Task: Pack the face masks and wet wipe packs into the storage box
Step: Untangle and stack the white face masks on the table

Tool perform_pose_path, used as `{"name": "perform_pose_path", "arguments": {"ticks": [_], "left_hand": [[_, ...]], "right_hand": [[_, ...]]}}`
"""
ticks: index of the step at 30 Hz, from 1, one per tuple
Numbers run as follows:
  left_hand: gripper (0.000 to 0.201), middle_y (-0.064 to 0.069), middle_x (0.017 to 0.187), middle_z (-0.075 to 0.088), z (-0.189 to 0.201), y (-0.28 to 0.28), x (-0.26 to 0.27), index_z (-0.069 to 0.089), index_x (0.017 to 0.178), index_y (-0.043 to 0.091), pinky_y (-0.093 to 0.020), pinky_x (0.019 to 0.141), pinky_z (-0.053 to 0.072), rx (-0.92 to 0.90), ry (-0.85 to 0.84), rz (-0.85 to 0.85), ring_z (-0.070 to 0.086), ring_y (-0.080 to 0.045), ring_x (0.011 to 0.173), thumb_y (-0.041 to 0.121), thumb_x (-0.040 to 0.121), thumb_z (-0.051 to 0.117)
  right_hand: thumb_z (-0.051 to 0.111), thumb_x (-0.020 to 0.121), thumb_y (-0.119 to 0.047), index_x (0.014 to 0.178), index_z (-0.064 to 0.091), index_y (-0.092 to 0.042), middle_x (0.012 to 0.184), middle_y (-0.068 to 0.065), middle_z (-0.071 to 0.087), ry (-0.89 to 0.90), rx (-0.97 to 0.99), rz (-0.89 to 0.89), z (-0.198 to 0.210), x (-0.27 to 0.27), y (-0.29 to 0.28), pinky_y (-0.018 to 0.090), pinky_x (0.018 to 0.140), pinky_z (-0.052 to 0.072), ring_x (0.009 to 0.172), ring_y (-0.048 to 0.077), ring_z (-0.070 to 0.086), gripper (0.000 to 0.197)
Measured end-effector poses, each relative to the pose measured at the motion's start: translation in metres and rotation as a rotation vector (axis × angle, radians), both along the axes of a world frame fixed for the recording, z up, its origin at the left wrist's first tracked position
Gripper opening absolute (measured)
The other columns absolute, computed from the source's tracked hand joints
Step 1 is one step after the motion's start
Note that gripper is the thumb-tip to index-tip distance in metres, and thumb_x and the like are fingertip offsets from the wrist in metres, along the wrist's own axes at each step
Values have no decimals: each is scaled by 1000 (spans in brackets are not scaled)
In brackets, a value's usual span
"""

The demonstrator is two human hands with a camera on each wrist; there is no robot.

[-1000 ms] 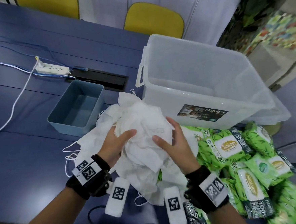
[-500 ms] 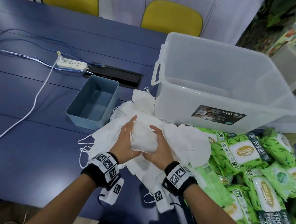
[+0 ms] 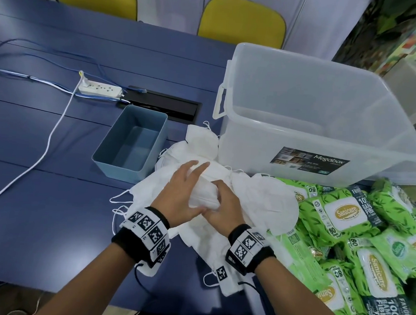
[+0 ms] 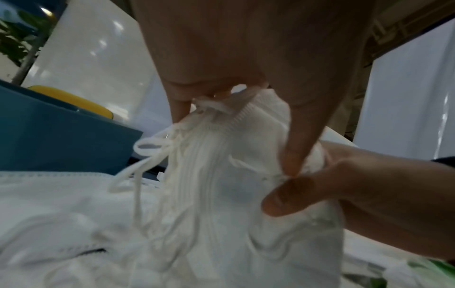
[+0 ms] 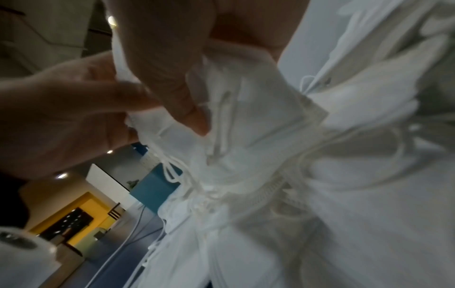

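Left hand and right hand grip a face mask bundle.

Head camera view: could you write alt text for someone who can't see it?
Two hands, the left hand and right hand, squeeze a stack of white face masks over a loose mask pile on a blue table. An empty clear storage box stands behind, green wet wipe packs lie to the right, and a small blue bin to the left.
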State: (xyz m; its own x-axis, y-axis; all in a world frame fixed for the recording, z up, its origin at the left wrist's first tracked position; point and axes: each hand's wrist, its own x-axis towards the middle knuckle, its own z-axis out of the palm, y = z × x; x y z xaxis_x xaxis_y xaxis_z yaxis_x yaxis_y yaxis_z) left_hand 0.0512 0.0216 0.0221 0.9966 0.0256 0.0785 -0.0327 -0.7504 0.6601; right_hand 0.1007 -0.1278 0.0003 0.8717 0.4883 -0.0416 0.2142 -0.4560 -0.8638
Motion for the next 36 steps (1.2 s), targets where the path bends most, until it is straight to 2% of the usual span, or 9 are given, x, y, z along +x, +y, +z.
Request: {"name": "perform_pose_path", "arguments": {"ticks": [3, 5, 10, 14, 24, 28, 31, 33, 36], "left_hand": [[81, 3, 132, 36, -3, 9, -3, 32, 136, 30, -8, 101, 29, -210, -68, 52, 35, 4, 117, 33, 71, 81], [77, 7, 129, 38, -10, 10, -9, 32, 132, 32, -2, 93, 29, -334, -26, 109, 36, 13, 112, 37, 70, 78], [99, -6, 146, 24, -38, 5, -13, 17, 147, 13, -20, 112, 21, -237, 189, 154, 27, -15, 135, 21, 73, 81], [115, -13, 158, 5, -32, 2, -9, 7, 151, 5, -44, 120, 13, 153, 94, 121, 4, -30, 147, 41, 69, 80], [130, -3, 160, -10, -38, 16, -27, -21, 148, 18, -56, 117, 11, 254, 289, 221, -10, -28, 147, 60, 68, 73], [143, -3, 160, -12, -32, 15, -23, -33, 142, 30, -51, 113, -3, 276, 120, 167, -13, -25, 147, 71, 56, 73], [133, 0, 159, 10, -21, 11, -11, -15, 149, 28, -51, 116, -3, 283, 46, 56, 3, -23, 147, 60, 60, 77], [112, -1, 140, 43, -25, 14, -5, 9, 152, 23, -48, 115, 24, 83, 91, 83, 36, -23, 132, 42, 68, 81], [96, 6, 119, 43, -41, 15, -5, 30, 143, 21, -41, 102, 39, -205, 76, 177, 46, -20, 112, 25, 65, 86]], "right_hand": [[68, 64, -21, 112, 56, -17, 97, -10, 60, -154, -51, -8, 10, 3, -6, 19, 76, 41, 86, 10, 55, 49], [64, 60, -24, 116, 57, -18, 109, -5, 61, -212, -127, 15, 15, 8, -13, 28, 86, 42, 97, 16, 54, 57], [70, 65, -26, 137, 37, -30, 132, -2, 44, -172, -496, 174, -1, 17, -24, 39, 103, 34, 117, 21, 46, 80], [69, 68, -23, 138, 34, -26, 127, 2, 42, -218, -538, 207, -3, 16, -15, 37, 94, 40, 112, 24, 47, 78], [72, 68, -24, 131, 41, -20, 122, 2, 44, -217, -430, 146, -11, 13, -17, 34, 94, 37, 107, 24, 47, 71], [73, 69, -19, 122, 48, -17, 112, 1, 48, -166, -308, 133, -14, 16, -19, 41, 91, 41, 101, 23, 47, 59], [69, 69, -17, 117, 51, -18, 106, 2, 53, -283, -258, 211, -8, 17, -16, 43, 83, 44, 93, 24, 50, 51], [67, 66, -17, 114, 48, -23, 104, 3, 56, -368, -205, 224, -1, 18, -13, 40, 79, 44, 89, 25, 50, 52], [71, 64, -19, 120, 39, -34, 117, 1, 54, -311, -186, 181, 4, 23, -12, 39, 88, 43, 99, 22, 47, 66]]}}
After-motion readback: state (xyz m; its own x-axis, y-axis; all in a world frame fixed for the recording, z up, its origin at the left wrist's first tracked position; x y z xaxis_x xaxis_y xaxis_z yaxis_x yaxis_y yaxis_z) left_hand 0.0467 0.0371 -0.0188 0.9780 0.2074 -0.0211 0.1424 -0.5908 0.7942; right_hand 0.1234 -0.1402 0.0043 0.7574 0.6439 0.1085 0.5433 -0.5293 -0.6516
